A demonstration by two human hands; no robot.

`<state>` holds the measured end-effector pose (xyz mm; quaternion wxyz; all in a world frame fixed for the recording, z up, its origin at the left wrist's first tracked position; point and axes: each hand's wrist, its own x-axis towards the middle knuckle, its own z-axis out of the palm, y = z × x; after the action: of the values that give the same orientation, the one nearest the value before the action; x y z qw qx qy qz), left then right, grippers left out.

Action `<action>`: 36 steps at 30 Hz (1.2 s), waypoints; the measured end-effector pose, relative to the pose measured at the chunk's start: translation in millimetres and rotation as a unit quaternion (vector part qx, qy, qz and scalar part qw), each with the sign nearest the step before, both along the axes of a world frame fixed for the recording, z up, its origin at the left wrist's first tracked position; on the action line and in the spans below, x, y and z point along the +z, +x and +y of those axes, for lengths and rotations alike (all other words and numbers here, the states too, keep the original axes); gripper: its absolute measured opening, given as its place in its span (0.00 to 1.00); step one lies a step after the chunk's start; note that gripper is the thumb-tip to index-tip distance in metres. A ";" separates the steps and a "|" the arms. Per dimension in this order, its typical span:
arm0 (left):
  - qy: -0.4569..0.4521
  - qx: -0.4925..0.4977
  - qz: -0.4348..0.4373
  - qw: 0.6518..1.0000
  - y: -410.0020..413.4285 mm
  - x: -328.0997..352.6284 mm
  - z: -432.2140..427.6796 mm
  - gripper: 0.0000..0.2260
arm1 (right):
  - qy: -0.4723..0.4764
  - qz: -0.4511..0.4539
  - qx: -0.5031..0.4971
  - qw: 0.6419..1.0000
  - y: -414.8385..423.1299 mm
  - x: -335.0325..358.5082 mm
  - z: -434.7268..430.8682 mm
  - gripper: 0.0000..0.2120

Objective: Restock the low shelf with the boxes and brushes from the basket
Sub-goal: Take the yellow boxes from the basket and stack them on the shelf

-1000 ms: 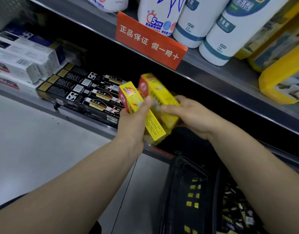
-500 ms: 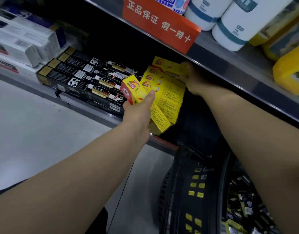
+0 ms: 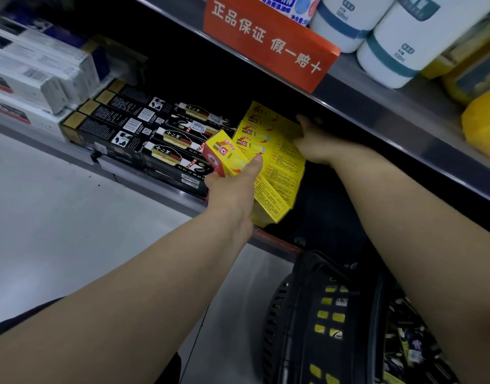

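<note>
Left hand (image 3: 232, 191) clamps a glossy yellow cardboard box (image 3: 224, 155), long axis pointing away from the wrist, red end foremost. Just to its right, right hand (image 3: 313, 142) grips fanned boxes (image 3: 277, 159) lying flat on the low shelf (image 3: 144, 182).

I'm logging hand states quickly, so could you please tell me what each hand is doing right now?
Left hand: closed, gripping the front yellow box.
Right hand: closed on the stacked yellow boxes, fingers partly hidden.

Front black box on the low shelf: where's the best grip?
Grip the front black box mid-length, thumb on top, fingers on its aisle-facing side, coming from the aisle. It lies flat with other black boxes tight behind it, so probably only those faces are free.
</note>
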<state>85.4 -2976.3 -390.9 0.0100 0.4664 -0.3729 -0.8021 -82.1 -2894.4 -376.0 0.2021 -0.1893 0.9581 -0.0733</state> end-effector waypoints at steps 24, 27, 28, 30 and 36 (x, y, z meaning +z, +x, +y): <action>-0.014 -0.026 -0.002 1.000 22.7 14.8 6.9 0.13 | -0.032 -0.002 0.116 0.993 94.9 23.7 21.3 0.29; -0.013 -0.033 -0.008 0.999 22.4 16.6 8.0 0.13 | -0.012 0.009 0.133 0.991 96.2 20.2 20.5 0.30; -0.013 -0.037 -0.007 0.999 22.4 16.1 8.2 0.13 | -0.013 0.014 0.136 0.990 96.5 19.5 20.2 0.30; -0.015 -0.039 -0.004 0.999 21.9 16.5 8.9 0.13 | -0.018 0.022 0.144 0.989 95.9 19.0 19.5 0.30; -0.011 -0.026 -0.004 1.000 22.3 20.0 8.8 0.08 | -0.023 0.035 0.153 0.987 95.3 16.7 18.0 0.30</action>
<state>107.7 -2967.5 -371.0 -0.0073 0.4597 -0.3936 -0.7960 13.1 -2876.4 -359.3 0.1728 -0.3409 0.9223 -0.0569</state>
